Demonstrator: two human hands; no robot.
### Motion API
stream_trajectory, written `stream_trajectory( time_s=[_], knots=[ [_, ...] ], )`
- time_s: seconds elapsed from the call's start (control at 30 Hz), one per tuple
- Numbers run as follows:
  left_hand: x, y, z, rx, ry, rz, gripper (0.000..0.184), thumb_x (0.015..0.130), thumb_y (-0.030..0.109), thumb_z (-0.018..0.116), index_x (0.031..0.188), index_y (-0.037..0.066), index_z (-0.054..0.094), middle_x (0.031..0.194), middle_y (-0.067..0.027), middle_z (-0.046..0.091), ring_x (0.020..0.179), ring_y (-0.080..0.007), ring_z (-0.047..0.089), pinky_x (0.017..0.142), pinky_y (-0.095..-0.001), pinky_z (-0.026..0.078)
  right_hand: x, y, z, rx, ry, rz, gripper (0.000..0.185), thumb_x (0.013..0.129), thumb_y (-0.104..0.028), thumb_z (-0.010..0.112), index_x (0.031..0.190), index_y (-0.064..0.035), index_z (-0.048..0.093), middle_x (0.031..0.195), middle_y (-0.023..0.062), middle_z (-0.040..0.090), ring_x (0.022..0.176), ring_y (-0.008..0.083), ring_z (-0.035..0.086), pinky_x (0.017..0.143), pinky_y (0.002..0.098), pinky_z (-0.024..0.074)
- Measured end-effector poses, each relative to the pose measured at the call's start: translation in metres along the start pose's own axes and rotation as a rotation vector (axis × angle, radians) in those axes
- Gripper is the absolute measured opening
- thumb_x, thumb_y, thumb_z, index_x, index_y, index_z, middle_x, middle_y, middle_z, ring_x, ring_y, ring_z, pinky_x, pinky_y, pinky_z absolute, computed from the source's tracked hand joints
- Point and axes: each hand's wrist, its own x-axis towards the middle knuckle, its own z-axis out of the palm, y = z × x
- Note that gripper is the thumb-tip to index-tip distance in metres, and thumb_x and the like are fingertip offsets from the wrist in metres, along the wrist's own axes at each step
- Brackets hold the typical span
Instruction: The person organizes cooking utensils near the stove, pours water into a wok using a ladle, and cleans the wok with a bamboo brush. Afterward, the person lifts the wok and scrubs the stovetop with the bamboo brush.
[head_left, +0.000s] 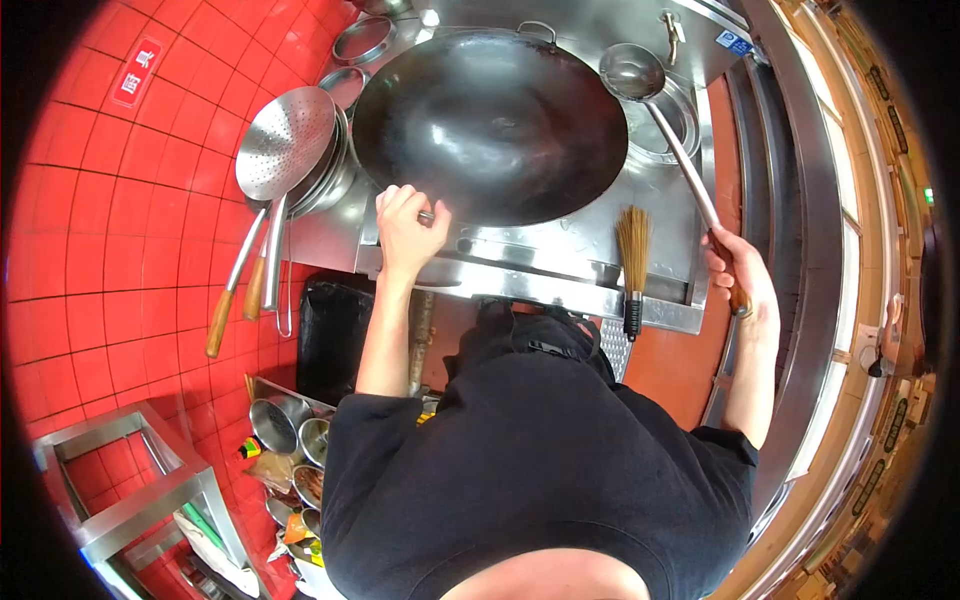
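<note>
Nearest, the right hand (738, 265) is closed around the brown wooden grip (741, 302) of a long-handled steel ladle (686, 168). A straw-coloured bristle brush (634, 245) with a black handle lies across the front of the silver steel counter (560, 245). The left hand (410, 228) is curled tight at the near-left rim of a large, round, black metal wok (490, 125), apparently around a short handle (only a small tip (427, 217) shows). The wok sits on the counter; the ladle's bowl overlaps its right edge in view, and a looped metal handle (537, 24) rises beyond.
</note>
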Motion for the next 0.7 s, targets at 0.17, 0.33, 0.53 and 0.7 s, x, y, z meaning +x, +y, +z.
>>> stream_trajectory(
  time_s=[0.17, 0.33, 0.53, 0.7],
  knots=[
    [0.001, 0.0, -0.001, 0.033, -0.019, -0.011, 0.027, 0.065, 0.007, 0.067, 0.052, 0.006, 0.042, 0.057, -0.0067, 0.042, 0.062, -0.0259, 0.045, 0.066, -0.0369, 0.037, 0.01, 0.024, 0.016, -0.379, 0.124, -0.164, 0.029, 0.095, -0.034, 0.05, 0.087, -0.0066, 0.051, 0.054, -0.0026, 0.042, 0.036, 0.0075, 0.038, 0.032, 0.0239, 0.031],
    [0.001, -0.005, 0.0, 0.038, -0.041, -0.052, 0.029, 0.066, 0.008, 0.066, 0.048, 0.004, 0.043, 0.053, -0.0088, 0.043, 0.058, -0.0271, 0.046, 0.063, -0.0377, 0.038, 0.031, 0.041, 0.001, -0.602, 0.314, -0.302, 0.031, 0.094, -0.033, 0.052, 0.084, -0.0034, 0.051, 0.053, 0.0016, 0.047, 0.037, 0.0107, 0.045, 0.034, 0.028, 0.036],
    [0.003, -0.002, 0.0, 0.07, -0.051, -0.093, 0.032, 0.069, 0.012, 0.065, 0.046, 0.003, 0.045, 0.051, -0.0091, 0.046, 0.057, -0.0272, 0.047, 0.063, -0.0379, 0.039, 0.103, 0.063, -0.041, -0.824, 0.48, -0.314, 0.037, 0.092, -0.033, 0.05, 0.082, 0.0019, 0.056, 0.056, 0.0127, 0.058, 0.043, 0.0235, 0.058, 0.049, 0.0356, 0.0484],
    [0.005, -0.003, -0.003, 0.093, -0.124, -0.092, 0.033, 0.071, 0.013, 0.065, 0.046, 0.002, 0.047, 0.051, -0.01, 0.048, 0.057, -0.0279, 0.049, 0.064, -0.0383, 0.039, 0.15, 0.063, -0.033, -1.015, 0.51, -0.19, 0.045, 0.094, -0.035, 0.044, 0.078, 0.0046, 0.058, 0.053, 0.0175, 0.059, 0.05, 0.0307, 0.063, 0.053, 0.0401, 0.0518]
  ],
)
